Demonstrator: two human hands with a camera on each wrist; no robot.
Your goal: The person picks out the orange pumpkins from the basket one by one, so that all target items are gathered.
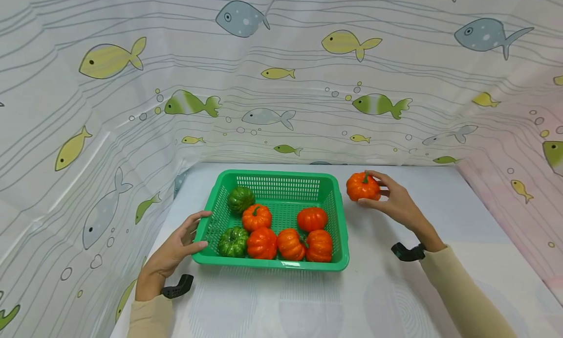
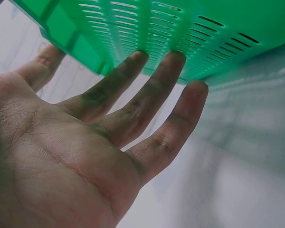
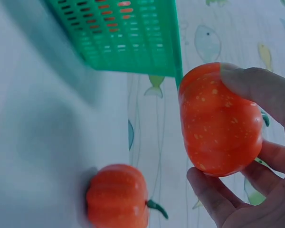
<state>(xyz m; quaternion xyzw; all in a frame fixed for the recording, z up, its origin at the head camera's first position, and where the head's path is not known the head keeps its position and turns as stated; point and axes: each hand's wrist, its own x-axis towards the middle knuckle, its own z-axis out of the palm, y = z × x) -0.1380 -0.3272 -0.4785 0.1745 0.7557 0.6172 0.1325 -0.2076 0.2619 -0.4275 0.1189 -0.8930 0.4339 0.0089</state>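
An orange pumpkin (image 1: 361, 187) (image 3: 221, 121) is gripped between the thumb and fingers of my right hand (image 1: 402, 206) (image 3: 256, 190), just right of the green basket (image 1: 281, 263) (image 3: 133, 59). In the right wrist view, a second orange pumpkin (image 3: 118, 197) with a green stem rests on the table below the held one. My left hand (image 1: 169, 252) (image 2: 85, 137) is at the basket's left side, fingers spread and fingertips at its slotted wall (image 2: 156, 28). Inside the basket lie two green pumpkins (image 1: 241, 199) (image 1: 233, 242) and several orange-red ones (image 1: 261, 243).
The basket stands on a white table (image 1: 308, 304) with faint grey patterns. A fish-print sheet (image 1: 281, 132) hangs behind the table and along both sides. Each wrist wears a black device (image 1: 178, 286) (image 1: 409, 252).
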